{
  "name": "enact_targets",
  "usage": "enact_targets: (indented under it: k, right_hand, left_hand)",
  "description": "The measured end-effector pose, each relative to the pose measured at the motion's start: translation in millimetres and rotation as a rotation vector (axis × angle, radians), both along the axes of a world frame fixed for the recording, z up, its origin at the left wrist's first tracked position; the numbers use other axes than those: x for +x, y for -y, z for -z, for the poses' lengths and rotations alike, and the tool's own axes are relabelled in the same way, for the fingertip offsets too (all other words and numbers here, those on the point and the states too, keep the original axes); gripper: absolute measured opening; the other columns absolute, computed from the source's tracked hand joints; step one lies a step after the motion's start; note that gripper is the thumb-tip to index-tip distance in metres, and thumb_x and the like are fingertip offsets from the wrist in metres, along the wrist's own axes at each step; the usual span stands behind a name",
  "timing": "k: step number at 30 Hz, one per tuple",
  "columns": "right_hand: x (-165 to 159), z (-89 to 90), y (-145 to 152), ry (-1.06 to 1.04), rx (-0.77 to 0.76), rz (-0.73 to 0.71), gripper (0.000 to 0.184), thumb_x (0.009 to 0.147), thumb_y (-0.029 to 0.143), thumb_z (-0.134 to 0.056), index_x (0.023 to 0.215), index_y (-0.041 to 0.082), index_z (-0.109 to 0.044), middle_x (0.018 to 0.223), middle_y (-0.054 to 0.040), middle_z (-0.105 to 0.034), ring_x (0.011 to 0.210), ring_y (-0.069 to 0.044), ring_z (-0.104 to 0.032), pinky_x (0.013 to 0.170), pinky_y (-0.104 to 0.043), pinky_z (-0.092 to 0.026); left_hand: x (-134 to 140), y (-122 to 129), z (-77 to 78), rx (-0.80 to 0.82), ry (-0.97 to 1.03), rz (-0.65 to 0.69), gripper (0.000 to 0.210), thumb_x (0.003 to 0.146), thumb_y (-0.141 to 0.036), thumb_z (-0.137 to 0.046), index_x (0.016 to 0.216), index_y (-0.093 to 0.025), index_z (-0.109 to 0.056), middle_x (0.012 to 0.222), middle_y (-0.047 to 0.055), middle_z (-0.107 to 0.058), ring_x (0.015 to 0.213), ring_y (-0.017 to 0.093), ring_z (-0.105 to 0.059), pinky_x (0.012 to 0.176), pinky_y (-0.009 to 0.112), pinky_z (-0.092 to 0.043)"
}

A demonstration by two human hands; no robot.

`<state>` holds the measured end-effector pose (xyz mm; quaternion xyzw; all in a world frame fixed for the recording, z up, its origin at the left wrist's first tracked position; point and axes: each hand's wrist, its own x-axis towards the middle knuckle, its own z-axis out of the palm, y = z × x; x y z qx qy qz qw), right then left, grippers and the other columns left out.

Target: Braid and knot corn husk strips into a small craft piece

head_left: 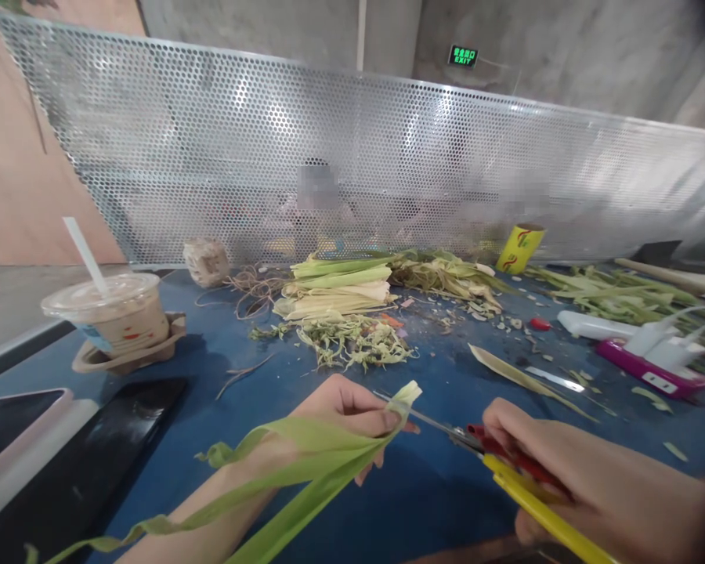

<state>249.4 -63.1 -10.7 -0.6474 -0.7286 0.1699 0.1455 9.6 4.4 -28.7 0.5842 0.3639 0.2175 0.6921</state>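
Note:
Low in the middle, my left hand [352, 407] pinches green corn husk strips [323, 462] close to their pale end, and the long tails trail back over my wrist. From the right, my right hand [540, 446] grips scissors [529, 489] with red and yellow handles. Their blades are parted and point left at the husk's pale end; whether they touch it I cannot tell. Beyond my hands lies a stack of flat corn husks [341, 286], with a heap of shredded husk bits [352, 345] in front of it.
At left stand a drink cup [123, 313] in a cardboard holder and dark phones [88, 454]. String [252, 290] lies behind. On the right are a loose husk piece [522, 376], a purple power strip [652, 368] and a yellow tube [520, 247]. A perforated metal screen [211, 141] bounds the table.

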Motion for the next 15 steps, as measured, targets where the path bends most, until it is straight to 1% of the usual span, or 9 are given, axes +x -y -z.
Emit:
enact_targets:
  k: [2,3,5,8,10,12,15]
  right_hand:
    - [3.1,-2.3,2.7,-0.012,-0.068,-0.107,0.015,0.063,0.031,-0.061,0.077,0.030,-0.057,0.068,0.0004,-0.067,0.054,-0.017,-0.061,0.043,-0.021,-0.041]
    - [3.7,-2.1,4.1,-0.012,-0.075,-0.140,0.016,0.066,0.033,-0.059,0.081,0.029,-0.057,0.069,0.0001,-0.068,0.055,-0.017,-0.062,0.043,-0.021,-0.041]
    - [3.8,1.1,6.6,0.009,-0.028,-0.146,0.020,0.069,0.036,-0.056,0.087,0.028,-0.057,0.068,0.0007,-0.068,0.055,-0.018,-0.063,0.043,-0.021,-0.042]
    - [5.7,10.6,9.0,0.076,0.025,-0.137,0.024,0.072,0.038,-0.054,0.093,0.027,-0.057,0.073,0.0002,-0.070,0.058,-0.019,-0.065,0.044,-0.021,-0.044]
    - [11.1,18.6,9.6,0.125,0.037,-0.153,0.027,0.074,0.038,-0.054,0.100,0.028,-0.056,0.083,-0.0010,-0.071,0.066,-0.021,-0.067,0.047,-0.022,-0.047]
    - [19.3,27.5,9.4,0.165,0.044,-0.189,0.032,0.077,0.037,-0.053,0.108,0.030,-0.053,0.094,-0.0021,-0.069,0.079,-0.023,-0.067,0.055,-0.023,-0.050]
    - [30.8,40.5,8.1,0.198,0.009,-0.261,0.036,0.081,0.040,-0.048,0.117,0.033,-0.047,0.103,-0.0024,-0.067,0.087,-0.023,-0.066,0.061,-0.024,-0.052]
  left_hand:
    - [1.8,-1.0,4.6,-0.005,0.006,0.001,0.027,0.072,-0.038,-0.063,0.080,-0.013,-0.072,0.042,-0.003,-0.056,0.032,0.006,-0.049,0.033,0.014,-0.038]
    - [2.6,-1.7,7.4,0.008,0.015,-0.006,0.029,0.072,-0.039,-0.063,0.079,-0.013,-0.072,0.042,-0.003,-0.056,0.032,0.006,-0.049,0.033,0.014,-0.038]
    - [3.7,-3.3,12.8,0.042,0.020,-0.003,0.031,0.071,-0.041,-0.063,0.081,-0.013,-0.072,0.043,-0.002,-0.056,0.031,0.006,-0.048,0.033,0.015,-0.039]
    - [4.1,-6.0,16.5,0.081,0.002,0.023,0.033,0.073,-0.042,-0.061,0.084,-0.014,-0.072,0.045,-0.002,-0.058,0.032,0.005,-0.047,0.036,0.016,-0.041]
    - [4.6,-7.3,16.0,0.095,-0.007,0.034,0.032,0.074,-0.042,-0.060,0.083,-0.014,-0.072,0.047,-0.002,-0.059,0.033,0.005,-0.046,0.038,0.016,-0.040]
    - [5.7,-7.7,15.1,0.111,-0.017,0.037,0.032,0.074,-0.042,-0.060,0.082,-0.014,-0.072,0.048,-0.001,-0.059,0.035,0.005,-0.046,0.038,0.016,-0.039]
    - [7.9,-7.4,15.5,0.139,-0.042,0.020,0.035,0.073,-0.045,-0.059,0.077,-0.012,-0.073,0.048,0.000,-0.059,0.038,0.006,-0.047,0.038,0.016,-0.037]
